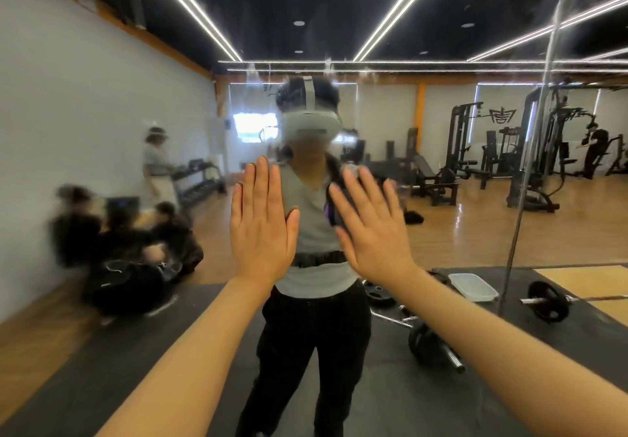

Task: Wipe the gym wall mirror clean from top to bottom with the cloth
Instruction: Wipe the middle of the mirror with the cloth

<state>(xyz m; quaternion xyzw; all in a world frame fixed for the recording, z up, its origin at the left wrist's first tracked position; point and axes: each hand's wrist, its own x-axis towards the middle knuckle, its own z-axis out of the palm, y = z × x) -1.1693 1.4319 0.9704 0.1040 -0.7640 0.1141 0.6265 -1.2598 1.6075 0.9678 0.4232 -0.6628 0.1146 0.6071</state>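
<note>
I have both bare arms raised toward the large gym wall mirror [475, 219], which fills nearly the whole view. My left hand [261, 229] is flat with its fingers straight and close together, pointing up, and grips nothing. My right hand [372, 229] is spread wide, fingers straight and slightly fanned, and it too holds nothing. I cannot tell whether either palm actually touches the glass. I see no cloth in either hand. Drip streaks mark the mirror near its upper middle, and a vertical seam runs down toward its right edge. The glass reflects a black barbell [547, 300] lying on dark matting and a clear plastic tub [472, 286] just beside it.
</note>
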